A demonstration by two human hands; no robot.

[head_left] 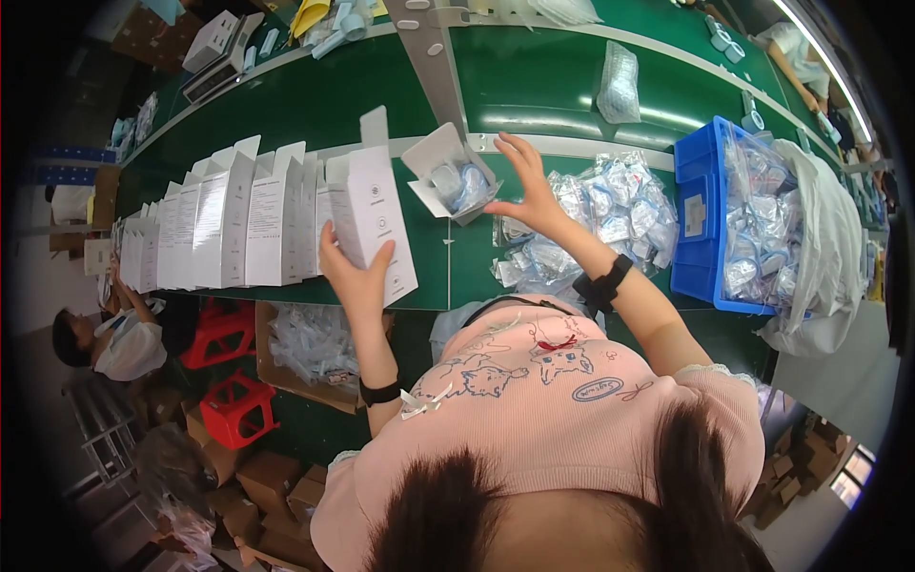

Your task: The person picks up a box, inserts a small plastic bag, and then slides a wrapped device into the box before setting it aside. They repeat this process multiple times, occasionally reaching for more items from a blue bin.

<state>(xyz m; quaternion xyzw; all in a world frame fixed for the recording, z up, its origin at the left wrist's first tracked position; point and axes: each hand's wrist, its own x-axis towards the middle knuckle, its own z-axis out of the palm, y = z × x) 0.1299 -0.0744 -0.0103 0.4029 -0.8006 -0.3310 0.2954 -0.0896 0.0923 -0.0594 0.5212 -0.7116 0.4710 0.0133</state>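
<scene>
My left hand grips the near end of a tall white carton, fingers on its left side and thumb on its printed face. This carton stands at the right end of a row of similar white cartons with raised flaps. To its right, a small carton has its flaps up and shows clear-bagged parts with blue bits inside. Beside that small carton is my right hand, its fingers spread and its thumb close to the carton's right edge; whether the thumb touches it, I cannot tell.
A pile of clear-bagged parts lies right of my right hand. Further right stands a blue bin full of similar bags. A bubble-wrap roll lies beyond the metal rail. Red stools and a co-worker are at left.
</scene>
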